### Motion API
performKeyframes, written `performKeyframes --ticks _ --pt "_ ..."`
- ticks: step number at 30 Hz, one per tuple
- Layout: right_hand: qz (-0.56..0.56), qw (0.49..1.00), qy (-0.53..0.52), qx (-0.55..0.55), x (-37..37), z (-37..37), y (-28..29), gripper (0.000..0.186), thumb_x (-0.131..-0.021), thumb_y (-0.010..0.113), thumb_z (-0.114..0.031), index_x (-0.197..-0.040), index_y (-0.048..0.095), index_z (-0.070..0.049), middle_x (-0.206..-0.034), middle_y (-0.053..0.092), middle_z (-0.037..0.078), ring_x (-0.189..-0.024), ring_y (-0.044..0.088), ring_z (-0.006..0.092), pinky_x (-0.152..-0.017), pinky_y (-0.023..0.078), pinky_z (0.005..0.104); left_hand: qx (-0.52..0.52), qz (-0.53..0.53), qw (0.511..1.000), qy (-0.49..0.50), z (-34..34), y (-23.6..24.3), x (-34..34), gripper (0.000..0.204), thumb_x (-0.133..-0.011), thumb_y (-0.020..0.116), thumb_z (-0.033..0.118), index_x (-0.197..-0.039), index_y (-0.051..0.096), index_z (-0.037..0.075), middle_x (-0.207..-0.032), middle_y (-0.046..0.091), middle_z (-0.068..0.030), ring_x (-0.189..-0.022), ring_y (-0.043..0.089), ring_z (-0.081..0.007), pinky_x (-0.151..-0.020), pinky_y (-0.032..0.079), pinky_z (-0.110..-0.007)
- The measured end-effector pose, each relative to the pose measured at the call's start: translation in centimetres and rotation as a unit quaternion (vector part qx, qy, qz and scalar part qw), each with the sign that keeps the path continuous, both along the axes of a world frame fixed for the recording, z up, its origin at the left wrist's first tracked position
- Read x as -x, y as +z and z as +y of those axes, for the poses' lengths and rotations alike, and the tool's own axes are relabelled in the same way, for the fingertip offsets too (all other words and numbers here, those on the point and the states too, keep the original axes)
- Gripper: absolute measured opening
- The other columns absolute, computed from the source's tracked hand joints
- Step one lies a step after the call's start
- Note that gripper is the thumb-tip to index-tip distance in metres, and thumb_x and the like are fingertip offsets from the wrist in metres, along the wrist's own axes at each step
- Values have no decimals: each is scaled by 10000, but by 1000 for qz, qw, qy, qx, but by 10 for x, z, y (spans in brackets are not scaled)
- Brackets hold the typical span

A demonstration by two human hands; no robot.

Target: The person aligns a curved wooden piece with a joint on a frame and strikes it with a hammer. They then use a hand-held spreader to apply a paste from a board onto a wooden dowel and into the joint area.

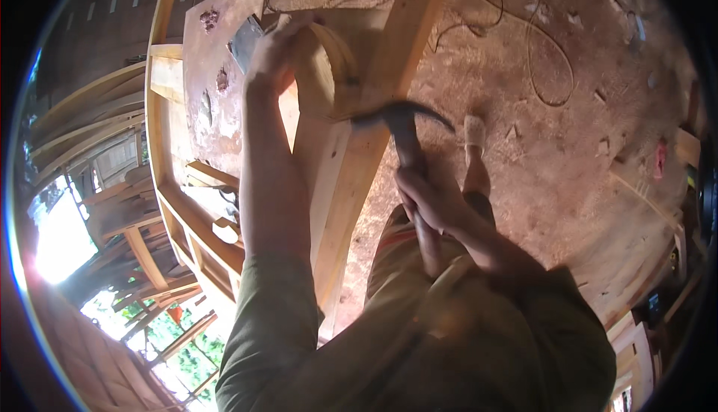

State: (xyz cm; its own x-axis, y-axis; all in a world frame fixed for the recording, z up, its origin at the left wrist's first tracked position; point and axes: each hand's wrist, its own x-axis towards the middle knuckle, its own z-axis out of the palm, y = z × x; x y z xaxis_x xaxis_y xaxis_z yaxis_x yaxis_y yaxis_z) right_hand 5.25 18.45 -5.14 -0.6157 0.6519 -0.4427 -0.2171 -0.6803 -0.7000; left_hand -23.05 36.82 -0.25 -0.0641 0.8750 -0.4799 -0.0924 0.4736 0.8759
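My right hand (pixel 434 196) is wrapped around the handle of a claw hammer (pixel 407 139). The hammer's dark head is level with the lower end of a curved wooden piece (pixel 333 64); whether they touch is not clear. At that piece's upper end my left hand (pixel 275 56) is closed on it, with the fingers partly hidden. Beside my left wrist is a flat grey piece (pixel 245 42). A long wooden beam (pixel 359 139) slants under the curved piece and past the hammer head.
On the left is a wooden frame (pixel 158 105) with crosspieces, next to a stained board (pixel 217 75). Stacked lumber (pixel 97 113) lies farther left. A looped cord (pixel 550 101) and scattered wood scraps lie on the reddish dirt floor (pixel 538 180). My foot (pixel 475 131) stands right of the beam.
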Motion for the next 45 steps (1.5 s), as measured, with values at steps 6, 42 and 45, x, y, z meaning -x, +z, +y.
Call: performKeyframes --ticks 6,42,45 --pt "-92 989 -114 -12 -103 -9 -9 142 -961 574 -56 -1088 511 -43 -687 521 -1 -492 479 66 -449 417 240 -37 -66 997 1 -4 0 4 302 -987 657 276 -1069 685 -13 -1010 699 -97 -919 679 -177 -853 541 -319" --pt "-347 928 -130 -45 -230 174 87 259 -895 637 -133 -1115 526 -54 -735 554 32 -542 551 134 -478 480 306 -15 -147 986 74 273 -25 -129 198 -854 742 115 -999 707 -16 -883 703 -115 -778 690 -252 -710 561 -397" --pt "-323 927 -190 -24 -231 185 76 307 -895 640 -133 -1168 534 -46 -747 558 34 -546 549 131 -484 481 300 -16 -133 989 59 286 -15 -157 188 -867 681 69 -985 729 -69 -952 712 -165 -845 696 -265 -739 566 -382"
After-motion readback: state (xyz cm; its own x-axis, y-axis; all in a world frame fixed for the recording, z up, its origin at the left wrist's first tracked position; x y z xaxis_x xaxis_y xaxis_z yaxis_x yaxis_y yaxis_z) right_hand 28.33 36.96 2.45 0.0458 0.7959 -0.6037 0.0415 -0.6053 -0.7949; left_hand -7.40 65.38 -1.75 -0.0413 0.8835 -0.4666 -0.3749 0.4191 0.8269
